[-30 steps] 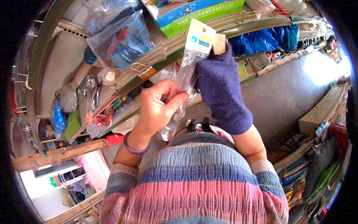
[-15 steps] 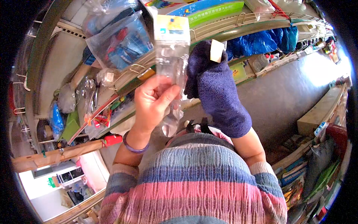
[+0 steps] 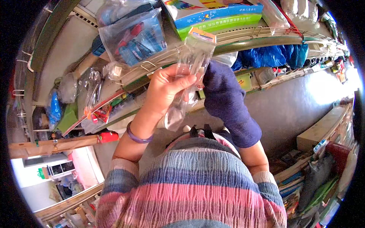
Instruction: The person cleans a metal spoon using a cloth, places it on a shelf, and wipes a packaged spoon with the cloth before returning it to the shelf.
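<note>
My left hand (image 3: 173, 86), with a purple bangle on its wrist, pinches a clear plastic packet (image 3: 195, 53) between thumb and fingers. The packet has an orange and white header at its top and hangs tilted, its lower end below the hand. Dark blue fuzzy cloth (image 3: 234, 110) covers my right hand (image 3: 220, 79) and part of the forearm. The covered hand is just right of the packet, close to or touching it. Its fingers are hidden inside the cloth.
Ahead, a curved wire-edged shelf (image 3: 232, 38) carries a blue and green box (image 3: 220, 19) and a bagged blue item (image 3: 140, 41). Blue plastic (image 3: 266, 57) lies on a lower shelf. Small packets hang at left. A pale box (image 3: 317, 131) and stacked goods stand at right.
The packet swung left, then back right towards the cloth-covered hand, and its header now tilts away. The pale tag or piece at the cloth's end is out of sight. The view has shifted slightly.
</note>
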### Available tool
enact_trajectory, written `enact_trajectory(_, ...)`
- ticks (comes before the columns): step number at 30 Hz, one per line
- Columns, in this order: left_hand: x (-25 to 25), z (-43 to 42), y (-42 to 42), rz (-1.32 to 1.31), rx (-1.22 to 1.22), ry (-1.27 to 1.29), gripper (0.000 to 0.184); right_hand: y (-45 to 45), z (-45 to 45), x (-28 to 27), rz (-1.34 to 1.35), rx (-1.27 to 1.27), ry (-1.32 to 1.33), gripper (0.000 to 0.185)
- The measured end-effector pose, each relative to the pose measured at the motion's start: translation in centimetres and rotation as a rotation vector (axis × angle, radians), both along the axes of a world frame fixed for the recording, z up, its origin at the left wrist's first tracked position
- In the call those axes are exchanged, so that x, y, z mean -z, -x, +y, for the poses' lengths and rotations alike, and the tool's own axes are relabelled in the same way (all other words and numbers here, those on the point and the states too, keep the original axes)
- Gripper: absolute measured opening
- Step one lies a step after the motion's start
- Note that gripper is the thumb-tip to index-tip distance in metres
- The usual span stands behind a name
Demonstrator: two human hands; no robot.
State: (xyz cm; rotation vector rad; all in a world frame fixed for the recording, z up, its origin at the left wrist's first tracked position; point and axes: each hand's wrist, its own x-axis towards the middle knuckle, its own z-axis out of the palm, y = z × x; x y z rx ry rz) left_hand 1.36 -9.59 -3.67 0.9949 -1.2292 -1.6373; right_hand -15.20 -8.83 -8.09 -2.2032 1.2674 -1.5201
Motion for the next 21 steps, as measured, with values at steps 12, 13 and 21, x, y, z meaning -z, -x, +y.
enact_trajectory(12, 2.1, 0.2, -1.8, 0.281, 0.025, -0.160, 0.019, 1.2, 1.4, -0.7, 0.204, 0.140, -0.416, 0.022)
enact_trajectory(13, 2.0, 0.4, -1.4, 0.257, 0.005, -0.160, 0.019, 0.6, 1.5, -1.1, 0.264, 0.155, -0.367, 0.021)
enact_trajectory(21, 1.8, 1.3, -0.6, 0.152, -0.003, -0.176, 0.017, -0.3, 0.8, -1.3, 0.340, 0.226, -0.321, 0.019)
